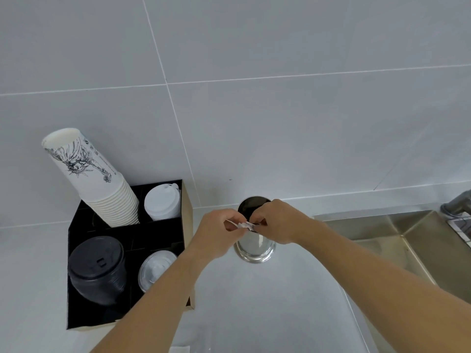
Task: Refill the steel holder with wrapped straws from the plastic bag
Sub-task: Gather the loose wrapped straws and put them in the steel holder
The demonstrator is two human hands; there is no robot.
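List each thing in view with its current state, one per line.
Steel holder: upright, looks empty.
Paper scrap: pinched between both hands.
Left hand: gripping scrap.
Right hand: gripping scrap.
Paper cups: stacked upside down, leaning.
Black lids: stacked in organizer.
Sink: empty.

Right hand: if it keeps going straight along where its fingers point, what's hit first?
Probably the left hand. The right hand points leftward across the steel holder, and both pinch the same small white scrap. Depth is unclear.

Holder [255, 247] mid hidden by hands [251, 225]; faucet [458, 203] cropped.
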